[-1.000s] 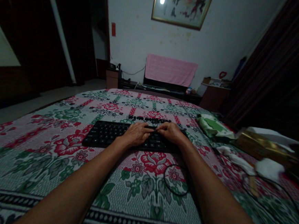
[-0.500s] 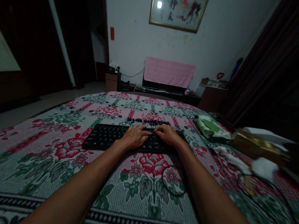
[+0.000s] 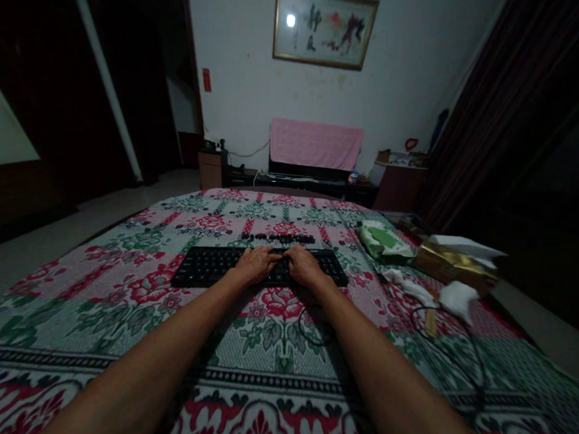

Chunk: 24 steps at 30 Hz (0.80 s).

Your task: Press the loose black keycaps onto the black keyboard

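Note:
A black keyboard [image 3: 205, 266] lies on a bed with a floral cover [image 3: 114, 277]. Both of my hands rest on its middle part, side by side. My left hand [image 3: 257, 265] and my right hand [image 3: 304, 265] have their fingers curled down and drawn together near the keyboard's top rows. What the fingertips pinch, if anything, is too dark and small to make out. A short row of loose black keycaps [image 3: 278, 238] lies on the cover just beyond the keyboard. A thin black cable [image 3: 311, 326] loops on the cover by my right wrist.
To the right on the bed lie a green and white packet [image 3: 384, 241], a gold box [image 3: 453, 265], white wads [image 3: 456, 298] and more dark cable [image 3: 459, 351]. Beyond the bed stands a low cabinet with a pink cloth [image 3: 316, 144]. A framed picture [image 3: 324, 27] hangs above it.
My head has pulled back and tilted, so the keyboard and hands look smaller and farther off. Both hands stay on the keyboard's middle with fingers close together.

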Each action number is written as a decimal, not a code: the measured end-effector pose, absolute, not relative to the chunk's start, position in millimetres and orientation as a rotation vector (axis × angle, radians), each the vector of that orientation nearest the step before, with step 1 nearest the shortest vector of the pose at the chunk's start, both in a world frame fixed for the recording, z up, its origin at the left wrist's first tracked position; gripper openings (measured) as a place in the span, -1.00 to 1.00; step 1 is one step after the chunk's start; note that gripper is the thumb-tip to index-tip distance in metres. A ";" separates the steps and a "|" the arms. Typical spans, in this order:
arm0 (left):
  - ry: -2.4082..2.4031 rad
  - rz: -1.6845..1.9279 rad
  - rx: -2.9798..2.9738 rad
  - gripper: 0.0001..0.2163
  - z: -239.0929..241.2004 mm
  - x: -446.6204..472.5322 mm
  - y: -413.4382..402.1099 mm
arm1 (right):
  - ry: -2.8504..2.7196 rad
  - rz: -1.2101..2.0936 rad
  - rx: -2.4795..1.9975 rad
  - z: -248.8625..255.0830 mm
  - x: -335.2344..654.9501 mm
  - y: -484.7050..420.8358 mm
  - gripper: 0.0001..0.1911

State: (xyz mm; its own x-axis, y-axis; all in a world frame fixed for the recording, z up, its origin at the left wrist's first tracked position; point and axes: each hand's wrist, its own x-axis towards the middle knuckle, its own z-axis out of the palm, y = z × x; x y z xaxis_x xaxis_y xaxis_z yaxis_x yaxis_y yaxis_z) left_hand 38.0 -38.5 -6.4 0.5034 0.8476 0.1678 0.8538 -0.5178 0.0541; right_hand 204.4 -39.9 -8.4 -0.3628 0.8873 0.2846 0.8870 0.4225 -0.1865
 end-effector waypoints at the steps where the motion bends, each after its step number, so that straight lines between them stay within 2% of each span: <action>1: -1.551 -0.266 -2.673 -0.66 -5.9 39.8 -40.4 | -2.334 0.007 -1.534 -8.6 203.4 -41.9 -0.66; 13: -1.747 -0.176 -2.668 -0.62 5.5 49.3 -49.4 | -2.315 0.103 -1.545 -11.0 204.4 -48.1 -0.63; 24: -1.710 -0.499 -2.527 -0.65 -17.6 50.2 -59.1 | -2.211 -0.006 -1.421 -23.4 208.8 -42.8 -0.73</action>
State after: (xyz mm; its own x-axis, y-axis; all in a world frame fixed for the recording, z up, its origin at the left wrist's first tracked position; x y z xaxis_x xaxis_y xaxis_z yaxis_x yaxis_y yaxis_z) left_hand 50.2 -59.1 -17.6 0.3368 0.8954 0.2913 0.9115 -0.3876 0.1376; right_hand 208.8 -42.8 -23.4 -0.3243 0.8497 0.4157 0.8521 0.4532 -0.2618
